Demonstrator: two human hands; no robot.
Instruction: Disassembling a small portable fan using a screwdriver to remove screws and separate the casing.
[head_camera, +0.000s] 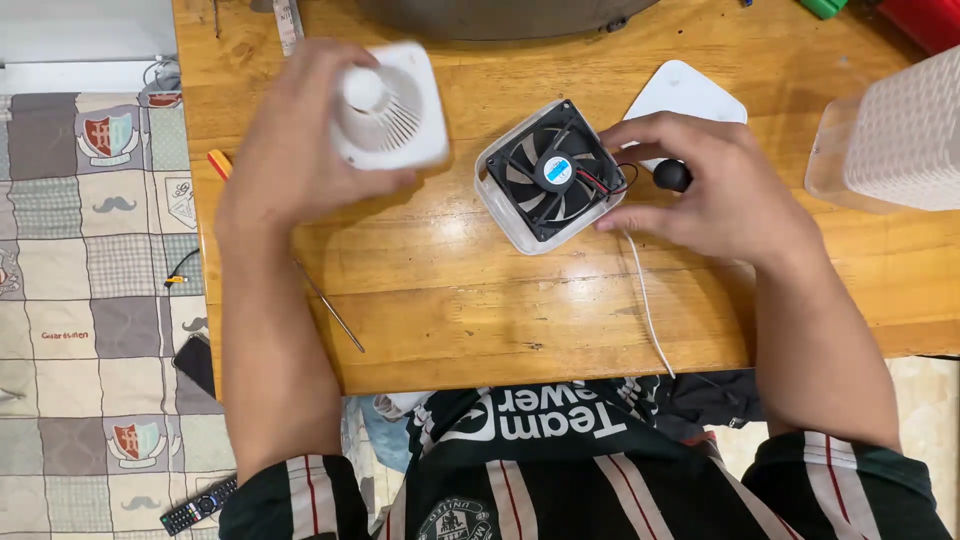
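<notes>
My left hand (300, 135) holds a white square fan grille cover (392, 103) lifted above the wooden table (470, 300), slightly blurred. A black square fan (553, 172) with a blue round label sits in a white housing (500, 215) at the table's middle. My right hand (700, 185) rests against the housing's right side, fingers curled near a small black round part (672, 175) and the red and black wires (610, 182). A white cable (645, 310) runs from the fan toward the table's near edge.
A flat white plate (685, 92) lies behind my right hand. A white textured container (895, 135) stands at the right. A thin metal rod (335, 320) and a screwdriver tip (218, 163) lie at the left. A remote (198, 505) and phone (197, 362) lie on the patchwork floor mat.
</notes>
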